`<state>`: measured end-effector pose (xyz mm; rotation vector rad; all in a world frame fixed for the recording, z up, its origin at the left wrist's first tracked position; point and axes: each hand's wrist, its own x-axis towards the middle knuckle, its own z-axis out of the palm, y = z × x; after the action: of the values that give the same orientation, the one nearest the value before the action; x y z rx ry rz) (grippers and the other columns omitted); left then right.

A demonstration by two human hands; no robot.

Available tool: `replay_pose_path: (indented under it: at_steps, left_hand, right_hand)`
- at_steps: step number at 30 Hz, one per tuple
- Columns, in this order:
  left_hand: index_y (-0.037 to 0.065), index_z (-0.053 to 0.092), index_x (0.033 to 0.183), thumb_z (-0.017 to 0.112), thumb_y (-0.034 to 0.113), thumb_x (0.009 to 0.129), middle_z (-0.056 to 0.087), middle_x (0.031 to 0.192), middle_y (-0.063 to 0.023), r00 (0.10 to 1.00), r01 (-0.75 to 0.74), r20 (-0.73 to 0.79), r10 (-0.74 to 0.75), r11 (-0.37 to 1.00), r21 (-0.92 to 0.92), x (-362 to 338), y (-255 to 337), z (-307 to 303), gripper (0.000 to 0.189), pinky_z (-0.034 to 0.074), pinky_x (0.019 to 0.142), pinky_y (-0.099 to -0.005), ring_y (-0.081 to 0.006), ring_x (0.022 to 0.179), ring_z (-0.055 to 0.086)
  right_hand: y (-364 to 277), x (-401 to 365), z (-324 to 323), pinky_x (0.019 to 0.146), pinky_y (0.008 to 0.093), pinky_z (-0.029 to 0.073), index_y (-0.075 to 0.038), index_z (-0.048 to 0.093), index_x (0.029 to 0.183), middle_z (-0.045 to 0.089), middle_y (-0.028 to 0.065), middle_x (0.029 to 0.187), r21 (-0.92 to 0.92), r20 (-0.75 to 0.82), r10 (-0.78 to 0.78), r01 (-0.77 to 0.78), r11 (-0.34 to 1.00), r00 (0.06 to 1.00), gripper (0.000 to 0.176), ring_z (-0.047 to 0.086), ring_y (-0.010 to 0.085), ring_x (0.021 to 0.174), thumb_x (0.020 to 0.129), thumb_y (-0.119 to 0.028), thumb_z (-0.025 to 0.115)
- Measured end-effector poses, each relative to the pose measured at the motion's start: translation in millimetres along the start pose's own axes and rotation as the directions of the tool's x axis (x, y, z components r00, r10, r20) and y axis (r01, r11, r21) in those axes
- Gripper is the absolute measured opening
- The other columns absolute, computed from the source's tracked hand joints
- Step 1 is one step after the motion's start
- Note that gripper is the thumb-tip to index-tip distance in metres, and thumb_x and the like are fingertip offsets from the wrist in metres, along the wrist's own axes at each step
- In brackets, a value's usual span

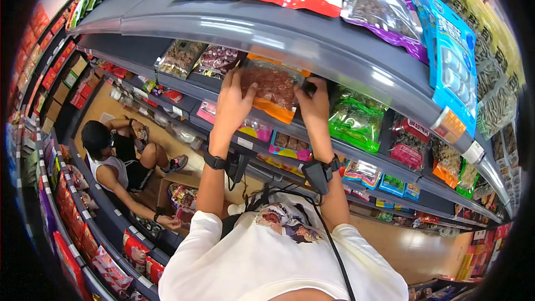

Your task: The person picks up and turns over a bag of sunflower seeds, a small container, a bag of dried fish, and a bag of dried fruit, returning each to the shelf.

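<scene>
Both my hands grip an orange-trimmed clear snack bag (pixel 272 85) with reddish-brown pieces inside, at the edge of the second shelf. My left hand (pixel 233 100) has its thumb on the bag's front at the left side. My right hand (pixel 314 103) pinches the right side, its fingers partly behind the bag. Left of it lie a bag of dark red pieces (pixel 217 60) and a clear bag of brown pieces (pixel 179 57). A green snack bag (pixel 356 117) lies to the right of my right hand.
Above my hands juts the upper shelf's clear front strip (pixel 251 32). Blue packets (pixel 454 50) hang over its right end. On the floor at left, another person (pixel 120 161) sits beside an open cardboard box (pixel 181 189) of packets. Cables (pixel 320 217) run from my wrist straps.
</scene>
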<state>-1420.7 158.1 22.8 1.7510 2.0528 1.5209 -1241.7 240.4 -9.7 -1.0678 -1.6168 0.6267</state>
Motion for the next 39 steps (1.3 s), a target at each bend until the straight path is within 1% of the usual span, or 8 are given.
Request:
replay_pose_path:
  at_steps: [5,9,12,15,21,30,36,39]
  left_hand:
    - [-0.007,0.054,0.115,0.063,0.016,0.084,0.053,0.120,-0.0266,0.983,-0.176,-0.018,0.185,0.959,0.224,-5,-24,8,0.040,0.043,0.092,-0.0478,-0.0440,0.107,0.050]
    - [-0.006,0.056,0.110,0.064,0.017,0.083,0.052,0.121,-0.0277,0.982,-0.182,-0.014,0.188,0.964,0.195,-5,-21,10,0.036,0.041,0.094,-0.0483,-0.0446,0.109,0.049]
    - [-0.006,0.056,0.107,0.065,0.017,0.083,0.053,0.119,-0.0273,0.980,-0.198,0.001,0.200,0.966,0.166,-3,-18,6,0.034,0.042,0.092,-0.0490,-0.0450,0.106,0.051]
    - [-0.005,0.055,0.105,0.066,0.018,0.083,0.054,0.116,-0.0264,0.982,-0.187,0.043,0.183,0.973,0.135,0,-16,5,0.034,0.045,0.087,-0.0501,-0.0464,0.101,0.053]
    - [-0.006,0.053,0.109,0.065,0.021,0.084,0.055,0.111,-0.0280,0.978,-0.182,0.106,0.181,0.983,0.006,9,-20,9,0.039,0.048,0.081,-0.0489,-0.0456,0.094,0.057]
    - [-0.008,0.042,0.126,0.061,0.030,0.086,0.045,0.129,-0.0354,0.964,-0.162,0.212,0.158,0.987,0.000,34,-27,24,0.058,0.048,0.090,-0.0493,-0.0515,0.108,0.052]
    - [-0.006,0.044,0.122,0.060,0.034,0.086,0.053,0.116,-0.0321,0.946,-0.055,0.319,0.054,0.998,-0.006,32,-9,27,0.056,0.047,0.087,-0.0497,-0.0490,0.102,0.055]
    - [-0.004,0.048,0.116,0.061,0.033,0.086,0.056,0.108,-0.0292,0.945,-0.053,0.322,0.054,0.999,-0.011,29,-9,30,0.049,0.047,0.086,-0.0500,-0.0481,0.100,0.055]
  right_hand:
    - [-12,2,12,0.092,0.0426,0.044,0.004,0.051,0.120,0.058,0.0284,0.116,-0.078,-0.075,0.027,-0.032,0.996,0.997,0.053,0.054,0.0450,0.109,0.075,-0.014,0.072]
    - [-25,2,12,0.086,0.0420,0.048,0.005,0.059,0.111,0.063,0.0278,0.106,-0.099,-0.138,0.042,-0.056,0.993,0.990,0.047,0.060,0.0445,0.099,0.073,-0.017,0.076]
    - [-3,4,11,0.080,0.0308,0.051,0.008,0.056,0.114,0.062,0.0173,0.108,-0.217,-0.108,0.133,-0.154,0.964,0.985,0.049,0.062,0.0241,0.099,0.075,-0.014,0.078]
    - [-3,3,7,0.078,0.0300,0.051,0.009,0.056,0.115,0.062,0.0180,0.110,-0.106,-0.102,0.153,-0.164,0.981,0.983,0.050,0.062,0.0220,0.098,0.076,-0.012,0.078]
    - [-20,-4,-5,0.078,0.0297,0.052,0.010,0.056,0.114,0.062,0.0215,0.112,0.012,-0.161,0.239,-0.240,0.971,0.958,0.047,0.063,0.0226,0.094,0.077,-0.011,0.077]
    - [-8,-5,-4,0.076,0.0311,0.052,0.009,0.057,0.114,0.068,0.0176,0.094,-0.253,-0.286,0.112,-0.188,0.949,0.952,0.043,0.066,0.0225,0.086,0.079,-0.008,0.073]
    - [-18,-10,-17,0.072,0.0340,0.050,0.004,0.059,0.115,0.068,0.0167,0.091,-0.245,-0.170,0.041,-0.083,0.966,0.985,0.038,0.064,0.0226,0.078,0.079,-0.006,0.067]
    - [-34,-7,-11,0.079,0.0401,0.049,0.005,0.053,0.123,0.064,0.0250,0.100,-0.182,-0.162,0.163,-0.192,0.964,0.973,0.050,0.063,0.0369,0.089,0.078,-0.010,0.068]
